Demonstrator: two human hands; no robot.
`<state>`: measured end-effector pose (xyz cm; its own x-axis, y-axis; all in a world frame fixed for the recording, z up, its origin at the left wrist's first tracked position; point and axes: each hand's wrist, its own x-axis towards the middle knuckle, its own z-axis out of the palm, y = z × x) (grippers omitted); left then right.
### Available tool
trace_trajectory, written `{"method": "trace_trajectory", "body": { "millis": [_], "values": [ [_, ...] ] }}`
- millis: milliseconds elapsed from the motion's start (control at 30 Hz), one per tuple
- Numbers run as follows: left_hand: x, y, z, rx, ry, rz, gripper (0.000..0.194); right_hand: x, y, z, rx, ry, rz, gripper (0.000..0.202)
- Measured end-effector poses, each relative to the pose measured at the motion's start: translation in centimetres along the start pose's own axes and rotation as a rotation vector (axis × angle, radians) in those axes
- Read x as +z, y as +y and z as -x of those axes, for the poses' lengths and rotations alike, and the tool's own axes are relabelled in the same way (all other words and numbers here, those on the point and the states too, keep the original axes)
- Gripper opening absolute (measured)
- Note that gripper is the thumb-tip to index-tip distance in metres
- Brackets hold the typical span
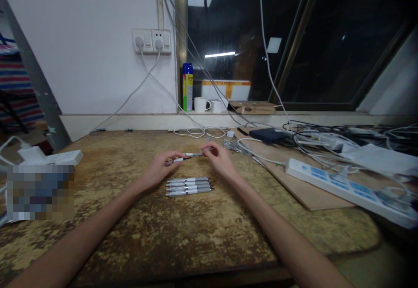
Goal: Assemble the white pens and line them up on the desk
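My left hand (160, 166) is closed around a grey-and-white pen barrel (178, 160), from which a thin dark tip points right. Between finger and thumb, my right hand (219, 159) pinches a slim grey pen part (206, 149); the fingers partly hide it. Another white-and-grey pen piece (192, 154) runs between the two hands, and which hand bears it I cannot tell. Nearer to me, several white-and-grey pens (188, 186) lie side by side on the worn wooden table (156, 231), their grey ends to the right.
Small shiny parts (237, 146) lie in a pile right of my hands. A board (303, 188) carries a white power strip (346, 192), and tangled cables (313, 135) cover the back right. On the sill stand a spray can (187, 88) and a mug (200, 104). White plugs (31, 154) sit left.
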<state>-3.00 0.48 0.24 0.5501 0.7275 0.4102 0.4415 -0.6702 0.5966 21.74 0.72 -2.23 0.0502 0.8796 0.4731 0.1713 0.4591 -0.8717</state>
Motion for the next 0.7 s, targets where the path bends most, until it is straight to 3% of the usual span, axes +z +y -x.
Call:
{"method": "trace_trajectory", "body": {
  "millis": [133, 233, 367, 700],
  "values": [
    [0.5, 0.1, 0.1, 0.014, 0.022, 0.015, 0.032, 0.3, 0.0, 0.5, -0.008, -0.132, 0.144, 0.031],
    [0.5, 0.4, 0.1, 0.026, 0.009, 0.015, 0.032, 0.9, 0.0, 0.8, 0.011, -0.234, 0.099, 0.039],
    [0.1, 0.7, -0.1, 0.060, -0.011, 0.034, 0.035, 1.2, 0.5, 0.7, 0.016, -0.275, -0.005, 0.037],
    [-1.3, -1.6, 0.0, -0.067, 0.105, -0.022, 0.039, -0.7, 2.0, -0.6, -0.103, -0.004, 0.130, 0.031]
  ]
}}
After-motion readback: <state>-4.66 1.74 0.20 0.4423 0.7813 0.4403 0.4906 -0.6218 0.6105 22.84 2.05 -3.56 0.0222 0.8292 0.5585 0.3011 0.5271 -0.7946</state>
